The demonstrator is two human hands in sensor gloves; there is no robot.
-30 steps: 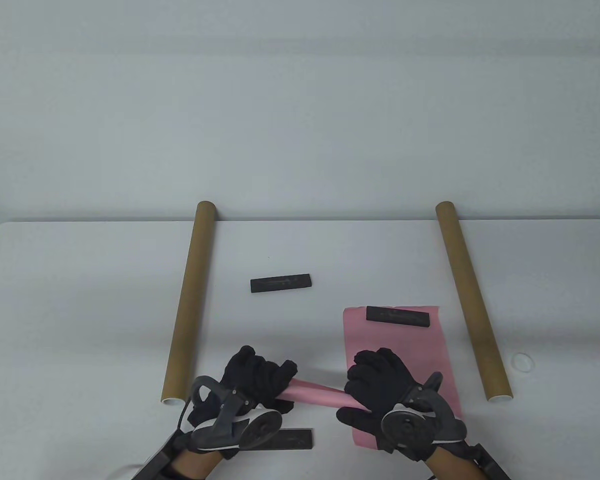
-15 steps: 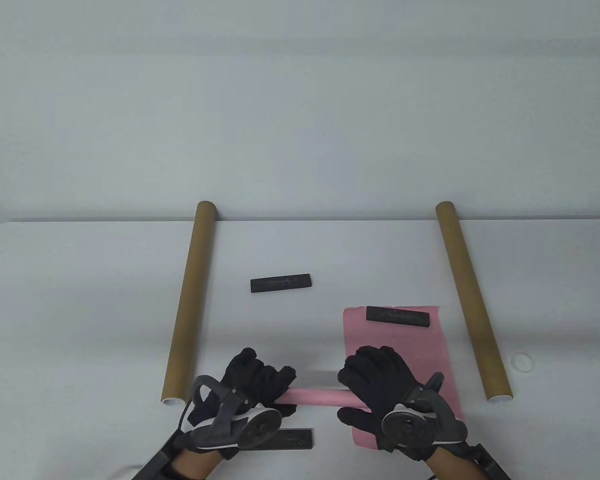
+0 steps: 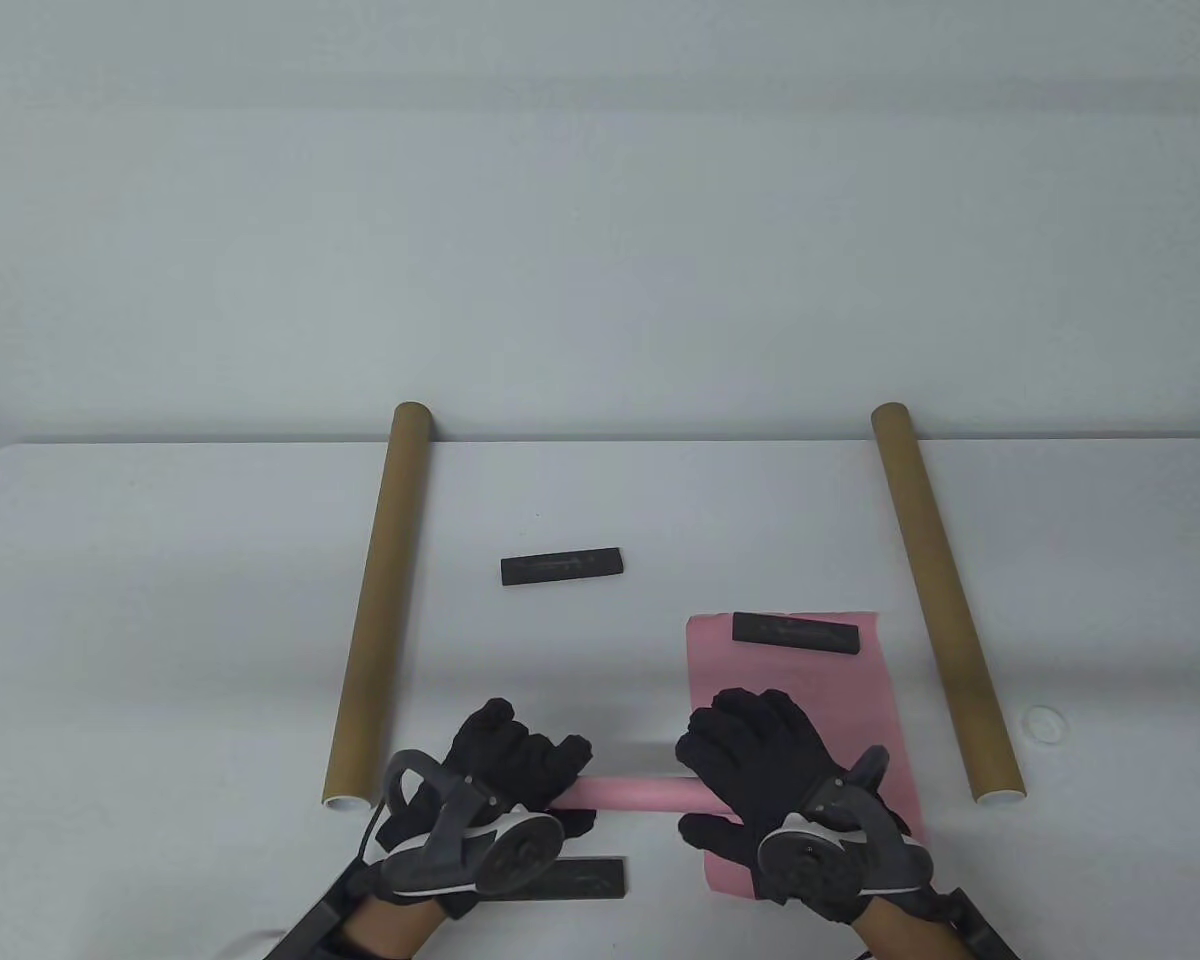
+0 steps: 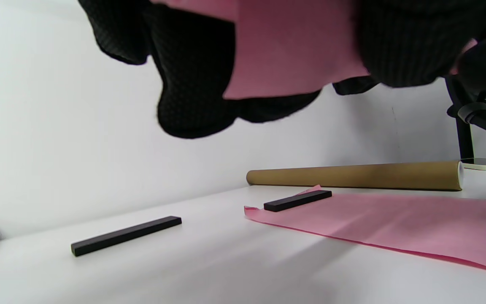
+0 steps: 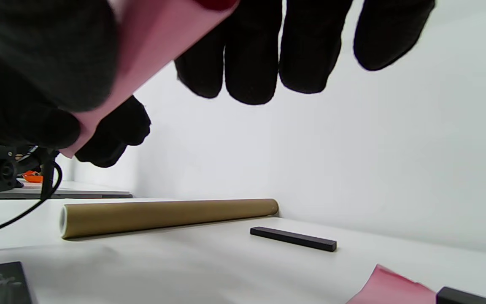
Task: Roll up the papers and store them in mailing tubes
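Item: rolled pink paper sheet point(image 3: 628, 794), held level above white table point(image 3: 160, 600), near front edge. L hand point(image 3: 505, 765) grips one end, R hand point(image 3: 760, 770) the other. Step: roll formed, not yet stored. Next, likely: align w/ open mouth of brown cardboard mailing tube point(image 3: 375, 605) at left; keep roll tight.

**Pink, brown, black on white**

You're wearing black knit gloves on your left hand point(image 3: 505, 765) and right hand point(image 3: 760, 760), each showing a fine woven texture, and you're holding a plain pink roll point(image 3: 625, 794). A flat sheet point(image 3: 810, 690) in the same pink is lying on the white table point(image 3: 160, 600). Two tubes point(image 3: 378, 610) point(image 3: 945, 600) are showing kraft brown with white rims. Three bars point(image 3: 563, 566) point(image 3: 796, 632) point(image 3: 585, 880) are showing matte black. The trackers point(image 3: 480, 850) are showing grey and black.
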